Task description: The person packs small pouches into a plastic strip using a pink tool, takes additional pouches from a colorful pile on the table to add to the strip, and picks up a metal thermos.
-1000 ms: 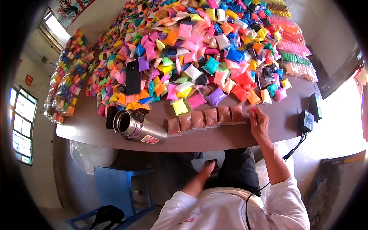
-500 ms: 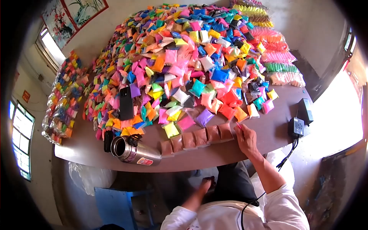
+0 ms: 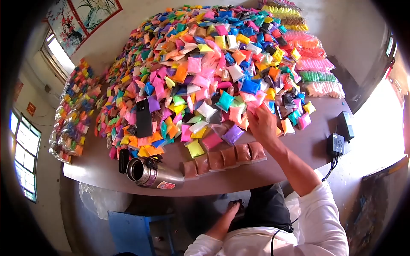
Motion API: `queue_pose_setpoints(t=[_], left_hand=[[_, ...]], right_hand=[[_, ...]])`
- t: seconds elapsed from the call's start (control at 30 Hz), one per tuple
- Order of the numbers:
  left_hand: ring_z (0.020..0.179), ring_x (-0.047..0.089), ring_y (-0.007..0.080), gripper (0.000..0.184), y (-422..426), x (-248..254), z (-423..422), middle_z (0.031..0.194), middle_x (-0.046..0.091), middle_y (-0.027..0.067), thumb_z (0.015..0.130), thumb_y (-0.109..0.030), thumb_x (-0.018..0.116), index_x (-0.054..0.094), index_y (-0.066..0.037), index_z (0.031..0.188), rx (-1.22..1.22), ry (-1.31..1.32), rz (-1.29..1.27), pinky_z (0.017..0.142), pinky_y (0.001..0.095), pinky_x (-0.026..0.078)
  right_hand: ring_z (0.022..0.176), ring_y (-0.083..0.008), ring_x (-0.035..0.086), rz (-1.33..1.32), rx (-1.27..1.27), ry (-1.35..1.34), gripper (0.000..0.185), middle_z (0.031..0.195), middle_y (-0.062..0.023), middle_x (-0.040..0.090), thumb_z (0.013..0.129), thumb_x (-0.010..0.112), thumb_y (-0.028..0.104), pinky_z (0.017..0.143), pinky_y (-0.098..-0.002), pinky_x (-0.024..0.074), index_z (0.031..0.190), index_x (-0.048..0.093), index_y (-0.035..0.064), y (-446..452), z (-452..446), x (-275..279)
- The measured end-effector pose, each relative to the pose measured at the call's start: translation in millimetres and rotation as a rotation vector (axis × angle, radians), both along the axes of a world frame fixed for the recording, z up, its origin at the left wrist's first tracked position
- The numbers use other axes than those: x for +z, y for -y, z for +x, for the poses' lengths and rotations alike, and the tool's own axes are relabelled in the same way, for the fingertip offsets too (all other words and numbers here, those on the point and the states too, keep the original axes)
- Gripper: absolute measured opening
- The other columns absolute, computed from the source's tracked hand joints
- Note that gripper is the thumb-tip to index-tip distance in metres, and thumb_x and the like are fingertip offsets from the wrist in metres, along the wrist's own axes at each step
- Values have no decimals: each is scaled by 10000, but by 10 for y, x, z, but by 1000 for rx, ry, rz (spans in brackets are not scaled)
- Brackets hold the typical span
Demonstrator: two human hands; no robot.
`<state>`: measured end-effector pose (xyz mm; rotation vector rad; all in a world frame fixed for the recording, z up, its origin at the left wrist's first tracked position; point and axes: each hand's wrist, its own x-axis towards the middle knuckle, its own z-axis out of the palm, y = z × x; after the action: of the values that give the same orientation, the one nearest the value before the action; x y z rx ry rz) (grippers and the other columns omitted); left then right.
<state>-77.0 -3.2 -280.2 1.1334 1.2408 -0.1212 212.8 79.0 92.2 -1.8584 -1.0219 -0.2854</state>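
My right hand (image 3: 262,123) reaches over the near edge of a large heap of small coloured packets (image 3: 194,65). Its fingers are bent and pressed in among pink and red packets, and what lies under the fingertips is hidden. Below the table's edge, my left hand (image 3: 233,206) is by my lap. Its fingers look curled around something dark and too small to make out. Several brown packets (image 3: 229,157) form a slanting row on the table in front of me. A yellow packet (image 3: 194,148) and a purple packet (image 3: 232,134) lie just behind that row.
A steel flask (image 3: 160,176) lies on its side at the table's front edge. A black phone (image 3: 144,118) rests on the heap. Black power adapters (image 3: 335,145) with cables sit at the right. Bagged packets (image 3: 317,77) are stacked far right. A blue stool (image 3: 134,230) stands below.
My right hand has moved from the right end of the brown row forward onto the heap. My left hand stays low by my lap. The view has shifted slightly.
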Motion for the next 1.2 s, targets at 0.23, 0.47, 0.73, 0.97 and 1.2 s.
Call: queue_pose_setpoints(t=[0.23,0.47,0.73,0.97,1.2], left_hand=[[545,554,184,366,-89,305,-56,677,633,79,897,-349,523,656,-27,786,-35,-23,49,517,325,456],[567,593,191,340,-137,822,-64,696,649,91,882,-330,548,621,-33,733,178,32,-77,513,311,458],[602,540,152,361,-96,557,-62,671,609,45,855,-369,577,592,-67,659,201,87,-54,552,311,417],[593,549,165,289,-109,855,100,688,611,45,838,-340,599,645,-61,780,61,107,-151,535,318,445],[585,507,143,298,19,1331,111,678,571,49,864,-305,590,482,-129,648,159,347,-301,547,266,400]], right_hand=[[697,-327,639,-170,-174,-188,325,727,-194,642,791,642,348,599,-426,481,790,652,22,-1089,393,39],[849,-367,645,-388,-246,-231,403,876,-218,662,748,636,362,751,-430,507,888,650,-16,-1290,491,20],[445,-45,375,184,319,-1089,171,588,53,446,830,615,232,389,-213,232,932,640,97,-492,624,172],[431,-55,294,242,442,-1546,162,676,24,501,911,529,240,380,-208,182,928,609,99,601,489,-4],[479,-24,348,165,590,-1454,259,702,29,572,891,637,264,427,-182,208,1054,645,62,1399,-211,-116]])
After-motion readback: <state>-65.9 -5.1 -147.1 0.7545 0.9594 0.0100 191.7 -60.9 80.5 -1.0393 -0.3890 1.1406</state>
